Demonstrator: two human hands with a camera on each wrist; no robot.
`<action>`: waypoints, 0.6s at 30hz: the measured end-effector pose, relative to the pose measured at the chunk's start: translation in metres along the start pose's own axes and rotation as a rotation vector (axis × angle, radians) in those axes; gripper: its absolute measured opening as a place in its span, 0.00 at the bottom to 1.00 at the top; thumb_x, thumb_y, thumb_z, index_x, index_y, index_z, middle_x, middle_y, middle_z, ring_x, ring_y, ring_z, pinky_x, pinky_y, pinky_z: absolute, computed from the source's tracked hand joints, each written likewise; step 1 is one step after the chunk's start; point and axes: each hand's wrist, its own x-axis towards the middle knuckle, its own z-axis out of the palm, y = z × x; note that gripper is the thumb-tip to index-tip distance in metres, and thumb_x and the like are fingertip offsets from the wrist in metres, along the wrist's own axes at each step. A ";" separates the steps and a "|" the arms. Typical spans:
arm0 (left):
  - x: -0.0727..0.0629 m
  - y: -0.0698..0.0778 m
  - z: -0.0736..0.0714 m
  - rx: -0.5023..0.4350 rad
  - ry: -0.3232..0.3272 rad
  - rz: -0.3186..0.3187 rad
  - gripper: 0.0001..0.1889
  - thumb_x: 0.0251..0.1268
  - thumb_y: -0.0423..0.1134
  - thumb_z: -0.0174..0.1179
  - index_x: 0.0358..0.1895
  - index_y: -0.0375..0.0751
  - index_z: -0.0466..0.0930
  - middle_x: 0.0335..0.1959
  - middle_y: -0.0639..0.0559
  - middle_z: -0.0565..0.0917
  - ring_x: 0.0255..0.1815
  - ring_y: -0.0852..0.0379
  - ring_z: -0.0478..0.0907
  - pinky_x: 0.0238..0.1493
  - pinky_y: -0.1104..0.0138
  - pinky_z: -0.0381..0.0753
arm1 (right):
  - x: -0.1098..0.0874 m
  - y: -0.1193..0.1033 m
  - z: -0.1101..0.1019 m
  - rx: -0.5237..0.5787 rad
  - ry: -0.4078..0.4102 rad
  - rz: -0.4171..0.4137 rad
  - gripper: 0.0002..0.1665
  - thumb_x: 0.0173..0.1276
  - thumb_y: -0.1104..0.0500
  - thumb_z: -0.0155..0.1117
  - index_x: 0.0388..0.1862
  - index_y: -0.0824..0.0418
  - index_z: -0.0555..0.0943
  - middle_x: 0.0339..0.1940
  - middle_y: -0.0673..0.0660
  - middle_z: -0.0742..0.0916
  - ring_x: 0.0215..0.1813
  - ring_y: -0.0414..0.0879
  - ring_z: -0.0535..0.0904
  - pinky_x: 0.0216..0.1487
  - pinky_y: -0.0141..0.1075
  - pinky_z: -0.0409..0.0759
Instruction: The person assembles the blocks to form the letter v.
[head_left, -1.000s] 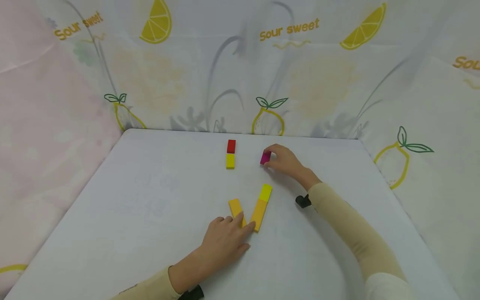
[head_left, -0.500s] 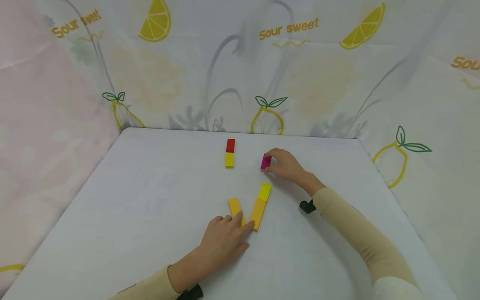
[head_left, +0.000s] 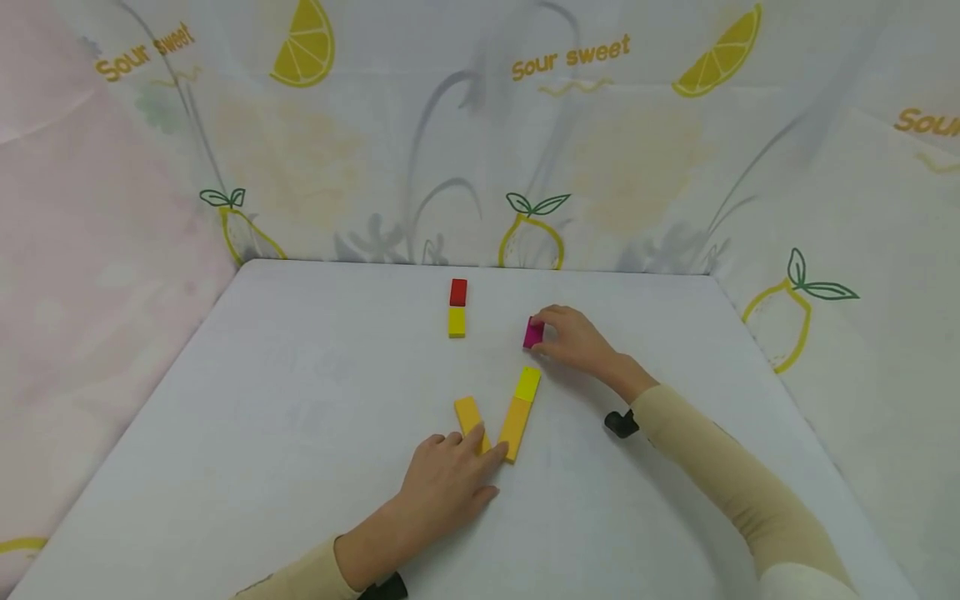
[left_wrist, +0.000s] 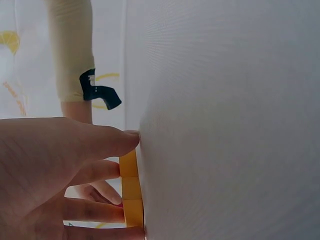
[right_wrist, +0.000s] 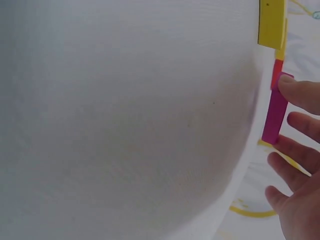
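Observation:
My right hand (head_left: 579, 340) pinches a magenta block (head_left: 531, 335) between thumb and fingertips, near the far end of a yellow block (head_left: 527, 384). In the right wrist view the magenta block (right_wrist: 275, 119) spans from thumb to a fingertip, its long side showing. That yellow block meets the end of an orange block (head_left: 515, 429), making one slanted strip. A second orange block (head_left: 467, 410) leans the other way, so the two form a V. My left hand (head_left: 446, 483) rests extended fingers on both orange blocks near the V's point, covering part of them.
Farther back on the white table (head_left: 337, 350), a red block (head_left: 458, 292) and a yellow block (head_left: 457, 322) lie end to end. A lemon-print cloth (head_left: 300, 167) rises behind the table. Each wrist wears a black camera mount (head_left: 621, 424).
My right hand has drawn the magenta block a little closer, toward the upper end of the slanted strip. The left hand keeps its place on the orange blocks.

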 end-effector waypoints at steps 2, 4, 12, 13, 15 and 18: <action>0.000 0.000 0.000 -0.003 0.002 -0.002 0.27 0.58 0.60 0.67 0.62 0.63 0.78 0.60 0.49 0.82 0.43 0.52 0.82 0.46 0.57 0.82 | -0.002 0.000 0.001 -0.003 0.000 -0.001 0.24 0.62 0.55 0.73 0.56 0.60 0.81 0.56 0.59 0.84 0.59 0.55 0.78 0.66 0.50 0.75; 0.000 0.000 0.000 -0.006 0.005 -0.002 0.27 0.59 0.60 0.67 0.62 0.63 0.78 0.60 0.49 0.82 0.44 0.52 0.82 0.47 0.57 0.82 | -0.003 0.000 0.001 -0.005 -0.002 0.001 0.24 0.62 0.54 0.73 0.56 0.60 0.81 0.56 0.58 0.84 0.59 0.55 0.78 0.66 0.50 0.75; 0.001 0.000 -0.002 -0.006 0.014 -0.002 0.27 0.59 0.60 0.67 0.62 0.63 0.78 0.60 0.49 0.82 0.43 0.52 0.81 0.47 0.57 0.82 | -0.006 -0.001 0.003 -0.003 -0.011 0.001 0.23 0.62 0.56 0.73 0.55 0.60 0.81 0.58 0.59 0.84 0.60 0.55 0.78 0.67 0.50 0.74; 0.001 0.000 -0.002 -0.007 0.013 -0.002 0.27 0.59 0.60 0.67 0.62 0.63 0.78 0.60 0.49 0.82 0.42 0.52 0.81 0.46 0.57 0.82 | -0.007 -0.001 0.004 0.000 -0.016 0.003 0.23 0.62 0.56 0.73 0.56 0.60 0.81 0.58 0.59 0.84 0.60 0.56 0.78 0.68 0.50 0.74; 0.001 0.000 -0.002 -0.009 0.009 -0.002 0.27 0.59 0.60 0.67 0.62 0.63 0.78 0.60 0.49 0.82 0.42 0.53 0.81 0.46 0.58 0.82 | -0.008 -0.002 0.005 0.000 -0.026 0.011 0.24 0.62 0.55 0.72 0.56 0.61 0.81 0.59 0.60 0.83 0.61 0.56 0.78 0.68 0.51 0.73; 0.000 0.001 -0.002 -0.013 0.005 -0.003 0.27 0.59 0.60 0.67 0.62 0.64 0.78 0.60 0.49 0.82 0.42 0.53 0.81 0.46 0.57 0.82 | -0.010 -0.001 0.007 -0.005 -0.031 0.015 0.24 0.62 0.55 0.72 0.56 0.61 0.81 0.59 0.60 0.83 0.61 0.56 0.78 0.68 0.51 0.73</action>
